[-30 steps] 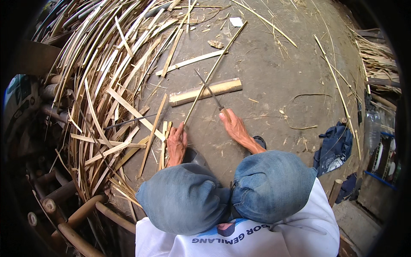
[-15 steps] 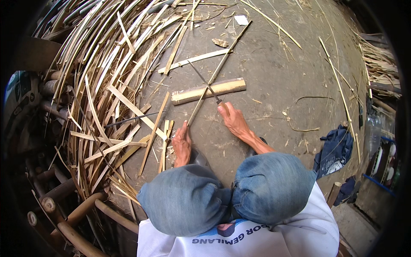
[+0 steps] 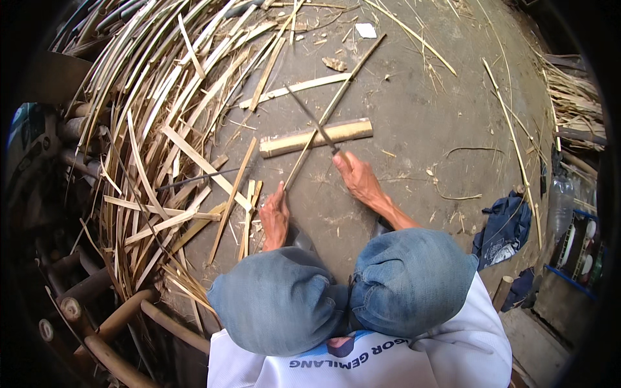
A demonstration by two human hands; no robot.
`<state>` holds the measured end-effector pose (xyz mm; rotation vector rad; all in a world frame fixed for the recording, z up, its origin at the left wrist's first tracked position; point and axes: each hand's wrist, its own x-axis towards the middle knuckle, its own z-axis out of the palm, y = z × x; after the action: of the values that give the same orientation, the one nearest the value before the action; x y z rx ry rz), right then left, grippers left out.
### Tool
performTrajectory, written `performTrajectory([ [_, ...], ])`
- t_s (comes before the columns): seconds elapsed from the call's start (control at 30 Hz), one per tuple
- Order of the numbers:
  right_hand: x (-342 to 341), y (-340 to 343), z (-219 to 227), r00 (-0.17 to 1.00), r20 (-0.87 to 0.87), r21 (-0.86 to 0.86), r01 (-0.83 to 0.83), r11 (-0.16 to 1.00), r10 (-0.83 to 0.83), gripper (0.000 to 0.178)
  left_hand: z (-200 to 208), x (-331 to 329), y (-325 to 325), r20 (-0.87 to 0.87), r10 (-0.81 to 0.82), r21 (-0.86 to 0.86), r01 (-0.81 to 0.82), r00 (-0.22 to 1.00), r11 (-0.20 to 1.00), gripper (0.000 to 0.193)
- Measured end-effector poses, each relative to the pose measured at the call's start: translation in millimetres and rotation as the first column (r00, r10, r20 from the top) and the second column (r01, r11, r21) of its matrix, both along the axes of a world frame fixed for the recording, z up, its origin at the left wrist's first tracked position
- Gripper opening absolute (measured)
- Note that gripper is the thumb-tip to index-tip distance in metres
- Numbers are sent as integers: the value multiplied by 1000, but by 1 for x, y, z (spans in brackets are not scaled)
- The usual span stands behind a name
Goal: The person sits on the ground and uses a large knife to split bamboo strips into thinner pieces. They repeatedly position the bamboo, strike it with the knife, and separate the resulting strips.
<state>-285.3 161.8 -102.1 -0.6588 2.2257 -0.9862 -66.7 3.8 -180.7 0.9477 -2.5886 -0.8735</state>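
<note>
My right hand (image 3: 360, 180) is closed round the handle of a long knife (image 3: 305, 109), its blade pointing away to the upper left. The blade crosses a long, thin bamboo strip (image 3: 339, 92) above a split bamboo piece (image 3: 352, 130) lying flat on the ground. My left hand (image 3: 274, 214) grips the near end of the strip, fingers closed on it. From there the strip slants over the split bamboo piece to the far right. Whether the blade touches the strip's surface, I cannot tell.
A big heap of bamboo strips (image 3: 139, 123) covers the left side. Bamboo poles (image 3: 119, 317) stand at lower left. Dark blue cloth (image 3: 503, 226) lies to the right, near a crate of bottles (image 3: 577, 242). Loose slivers and a white scrap (image 3: 365, 30) dot the concrete floor.
My right hand and the knife have shifted slightly to the right and nearer me. The strip's far end has moved a little right. My left hand stays nearly in place.
</note>
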Motion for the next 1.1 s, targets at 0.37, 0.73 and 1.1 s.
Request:
performTrajectory([
  [0.37,-13,24,-53,1000,-22,-94,-15,995,13,55,-5,-5,8,-85,-65,-74,59,994,996,36],
  [0.73,-21,29,-38,965,-233,175,-77,982,117,52,-1,-7,-3,-4,-39,-42,38,999,998,37],
  [1.1,-36,34,-23,976,214,67,12,998,-26,65,24,-19,-10,4,131,94,-131,991,987,28],
])
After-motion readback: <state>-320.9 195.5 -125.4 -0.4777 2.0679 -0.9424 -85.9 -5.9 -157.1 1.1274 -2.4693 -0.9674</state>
